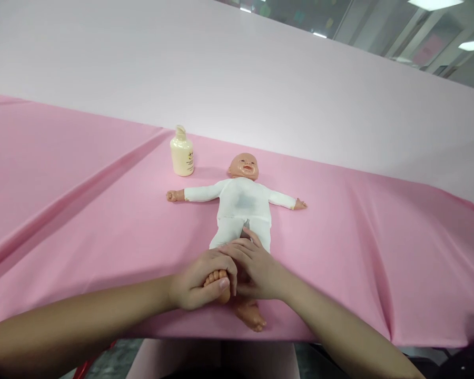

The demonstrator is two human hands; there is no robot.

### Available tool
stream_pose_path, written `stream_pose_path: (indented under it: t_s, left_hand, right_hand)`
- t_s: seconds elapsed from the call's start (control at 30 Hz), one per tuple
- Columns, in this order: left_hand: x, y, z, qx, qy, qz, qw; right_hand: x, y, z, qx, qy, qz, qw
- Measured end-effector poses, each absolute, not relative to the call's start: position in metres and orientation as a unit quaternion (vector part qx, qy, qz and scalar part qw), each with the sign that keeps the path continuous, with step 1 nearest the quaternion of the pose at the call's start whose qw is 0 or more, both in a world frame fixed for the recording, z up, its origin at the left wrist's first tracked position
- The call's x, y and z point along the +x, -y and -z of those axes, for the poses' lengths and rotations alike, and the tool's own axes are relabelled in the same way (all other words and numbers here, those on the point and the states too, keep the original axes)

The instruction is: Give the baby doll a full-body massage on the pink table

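A baby doll [245, 202] lies on its back with its arms spread, its cloth body white and its head, hands and feet of skin-toned plastic. My left hand [203, 281] is closed round one of its feet, whose toes [216, 276] show between my thumb and fingers. My right hand [256, 266] wraps the doll's leg just beside, its fingertips meeting my left hand and one finger stretched toward the crotch. Most of that leg is hidden under my hands. The doll's other foot [252, 315] sticks out below my right hand, near the table's front edge.
A cream pump bottle [182, 155] stands behind the doll's outstretched arm, to the left of its head. Pink cloth [82, 210] with several folds covers the table. Behind it rises a white panel [142, 68]. My legs [221, 360] are under the front edge.
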State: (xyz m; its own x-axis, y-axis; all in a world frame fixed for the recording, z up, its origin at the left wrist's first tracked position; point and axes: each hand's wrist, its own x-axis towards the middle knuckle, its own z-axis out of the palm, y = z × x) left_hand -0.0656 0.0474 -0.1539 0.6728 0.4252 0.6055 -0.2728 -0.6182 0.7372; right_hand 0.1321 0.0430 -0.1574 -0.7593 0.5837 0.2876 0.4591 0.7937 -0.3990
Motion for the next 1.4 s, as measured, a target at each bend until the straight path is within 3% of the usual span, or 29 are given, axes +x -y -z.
stream_pose_path:
  t_s: [0.6,0.97,1.2,1.4]
  left_hand:
    - [-0.066,-0.047,0.156,0.847,-0.045,-0.392,0.356]
    - [-0.066,-0.049,0.162,0.888,-0.08,-0.43,0.145]
    - [-0.069,-0.055,0.172,0.902,-0.115,-0.383,0.162]
    - [-0.069,-0.058,0.174,0.899,-0.127,-0.372,0.191]
  right_hand:
    - [0.134,-0.043,0.157,-0.28,0.929,-0.139,0.197]
    - [0.137,-0.046,0.16,-0.278,0.944,-0.09,0.155]
    - [0.139,-0.047,0.161,-0.252,0.952,-0.103,0.143]
    - [0.139,-0.047,0.169,-0.206,0.947,-0.084,0.233]
